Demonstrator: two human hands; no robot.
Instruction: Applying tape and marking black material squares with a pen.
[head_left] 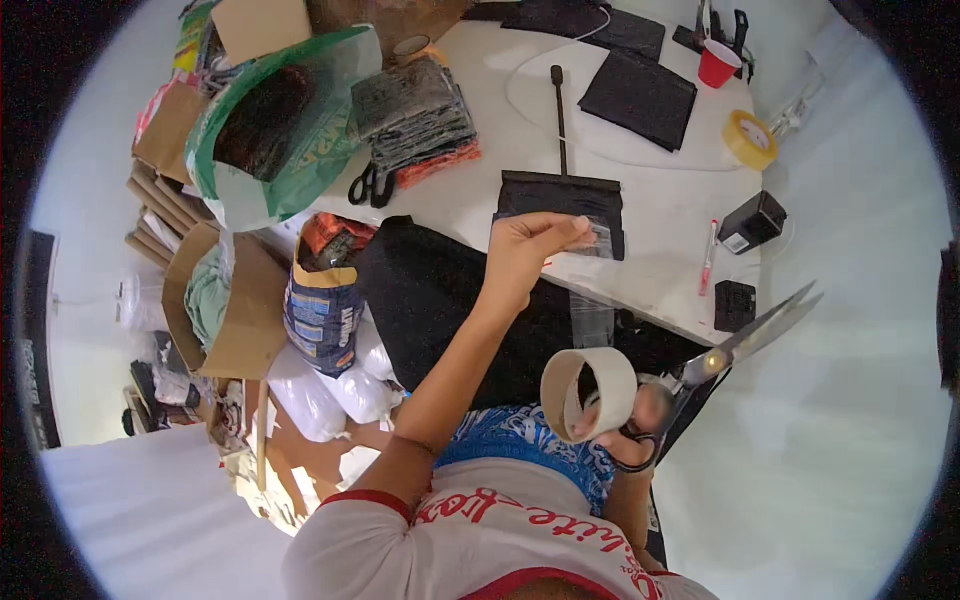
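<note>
My left hand (525, 255) is closed in a pinch on the free end of a clear strip of tape (592, 318), over the table's front edge. The strip runs down to a tape roll with a pale cardboard core (615, 385). My right hand (650, 410) holds this roll together with a pair of scissors (750, 335), whose blades stand slightly apart and point up and right. Just beyond my left hand lies a flat black sheet-like piece (540, 192) with a thin dark rod (562, 125) reaching away from it. My left hand partly covers the black piece.
On the white table (500, 100) are a stack of grey packs (415, 115), black-handled scissors (371, 187), folded black sheets (638, 98), a yellow tape roll (750, 140), a red cup (718, 65) and black boxes (752, 222). Left stand a green bag (215, 130) and an open carton (255, 320).
</note>
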